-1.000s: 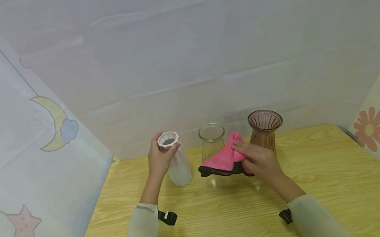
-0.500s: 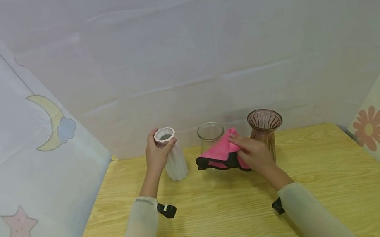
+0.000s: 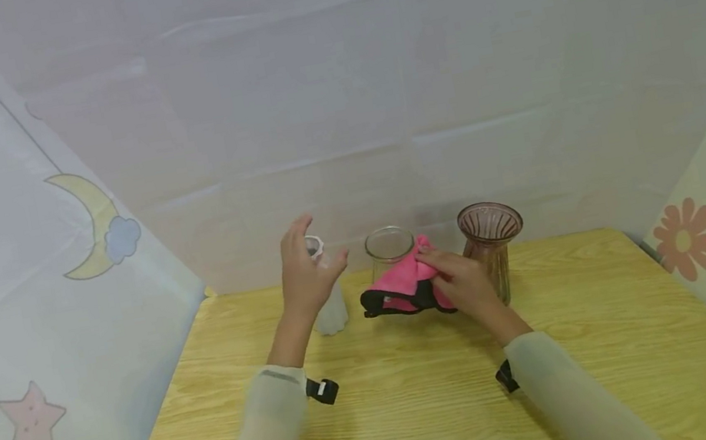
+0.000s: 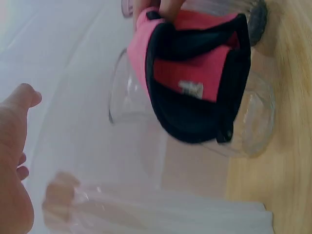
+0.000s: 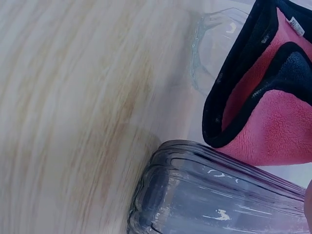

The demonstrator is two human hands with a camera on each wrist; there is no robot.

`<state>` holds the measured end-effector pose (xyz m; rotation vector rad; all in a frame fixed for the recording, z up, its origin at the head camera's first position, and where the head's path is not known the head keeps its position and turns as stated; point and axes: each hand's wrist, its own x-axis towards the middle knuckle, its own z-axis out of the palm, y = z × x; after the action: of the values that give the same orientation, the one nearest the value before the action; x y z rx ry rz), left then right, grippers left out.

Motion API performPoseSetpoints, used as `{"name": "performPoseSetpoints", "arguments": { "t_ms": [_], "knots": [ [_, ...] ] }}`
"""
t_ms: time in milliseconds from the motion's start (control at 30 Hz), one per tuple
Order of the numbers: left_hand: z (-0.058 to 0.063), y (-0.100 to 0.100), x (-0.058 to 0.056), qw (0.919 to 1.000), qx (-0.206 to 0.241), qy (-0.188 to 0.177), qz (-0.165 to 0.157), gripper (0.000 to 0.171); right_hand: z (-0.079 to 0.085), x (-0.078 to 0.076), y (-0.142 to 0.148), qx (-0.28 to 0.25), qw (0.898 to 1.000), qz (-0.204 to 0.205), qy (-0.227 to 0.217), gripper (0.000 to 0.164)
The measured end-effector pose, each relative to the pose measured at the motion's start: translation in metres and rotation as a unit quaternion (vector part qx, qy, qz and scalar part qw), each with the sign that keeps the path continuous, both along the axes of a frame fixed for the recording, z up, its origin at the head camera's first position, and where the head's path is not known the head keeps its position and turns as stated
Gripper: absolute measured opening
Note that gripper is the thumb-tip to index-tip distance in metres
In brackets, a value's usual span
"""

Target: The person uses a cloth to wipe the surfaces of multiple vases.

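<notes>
In the head view my left hand (image 3: 307, 280) is spread, thumb and fingers apart, in front of a white fluted vase (image 3: 332, 315) and partly hiding it. The left wrist view shows the same hand (image 4: 14, 161) with nothing in its fingers, to the side of the white vase's mouth. My right hand (image 3: 465, 285) pinches a pink cloth (image 3: 398, 277) with black edging by its gathered top, so its lower edge hangs folded open. The cloth overlaps a clear glass vase (image 3: 381, 270), whose round rim shows above it.
Right behind my right hand stands a purple-brown ribbed glass vase (image 3: 492, 247) with a flared mouth. All three vases stand near the back edge of the wood-grain table (image 3: 400, 414). A pale sheet (image 3: 303, 88) hangs behind, and printed sheets flank both sides.
My left hand has let go of the white vase's neck, opened and come away from it. My right hand has shifted slightly left and away from me with the cloth.
</notes>
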<state>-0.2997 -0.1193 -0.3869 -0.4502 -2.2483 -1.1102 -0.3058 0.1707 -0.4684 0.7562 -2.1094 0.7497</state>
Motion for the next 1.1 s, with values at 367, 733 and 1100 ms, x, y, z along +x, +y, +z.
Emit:
{"name": "performPoseSetpoints", "arguments": {
  "t_ms": [367,733,1100],
  "knots": [
    [0.008,0.056,-0.007,0.9835,-0.112,-0.114,-0.084,0.086,-0.002,0.0,-0.001,0.003,1.0,0.014,-0.006,0.041],
    [-0.02,0.065,-0.044,0.9684,-0.048,-0.218,-0.111,0.11,-0.003,-0.003,-0.007,-0.005,1.0,0.026,-0.016,0.044],
    [-0.031,0.068,-0.053,0.9549,0.024,-0.254,-0.153,0.108,-0.006,-0.006,-0.006,0.003,0.999,0.022,-0.023,0.042]
  ]
}}
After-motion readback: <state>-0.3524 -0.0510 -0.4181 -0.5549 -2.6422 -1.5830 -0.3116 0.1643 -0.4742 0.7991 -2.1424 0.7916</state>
